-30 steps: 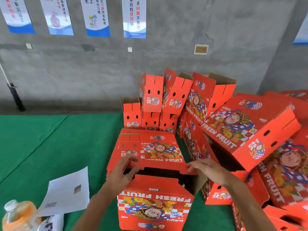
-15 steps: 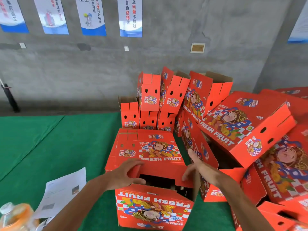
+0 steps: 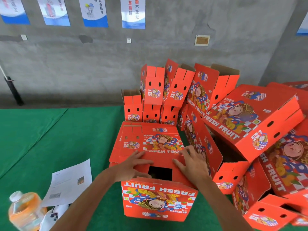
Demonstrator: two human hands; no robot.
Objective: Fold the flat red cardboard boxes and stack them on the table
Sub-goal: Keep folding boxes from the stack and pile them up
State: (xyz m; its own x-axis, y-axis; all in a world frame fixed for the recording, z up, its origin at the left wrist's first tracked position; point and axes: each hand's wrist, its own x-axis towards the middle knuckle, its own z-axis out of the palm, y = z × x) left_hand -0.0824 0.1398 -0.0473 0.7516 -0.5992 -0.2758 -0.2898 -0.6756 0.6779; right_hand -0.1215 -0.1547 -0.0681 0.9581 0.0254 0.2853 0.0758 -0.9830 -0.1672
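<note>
The green tabletop (image 3: 50,139) carries everything here. To the right of the right hand and beyond both hands, a heap of folded red boxes (image 3: 250,124) leans at mixed angles against the grey wall (image 3: 83,67), some upright with open tops, some tipped on their sides. Directly beyond the fingertips lies a stack of flat red boxes (image 3: 150,139), printed face up, its long axis running left to right.

Under both hands stands the box being folded (image 3: 158,199), upright, its "FRESH FRUIT" front facing the person with the print upside down and its long axis left to right. The top flaps are nearly down, leaving a dark rectangular gap between the hands.

The left hand (image 3: 133,165) reaches forward, palm down, fingers straight and spread flat on the top flap. The right hand (image 3: 191,162) does the same on its side, fingers wide and pressing, gripping nothing.

Left of the left forearm lie a printed sheet of paper (image 3: 70,182) and, nearer, a bottle of orange drink (image 3: 25,212).
</note>
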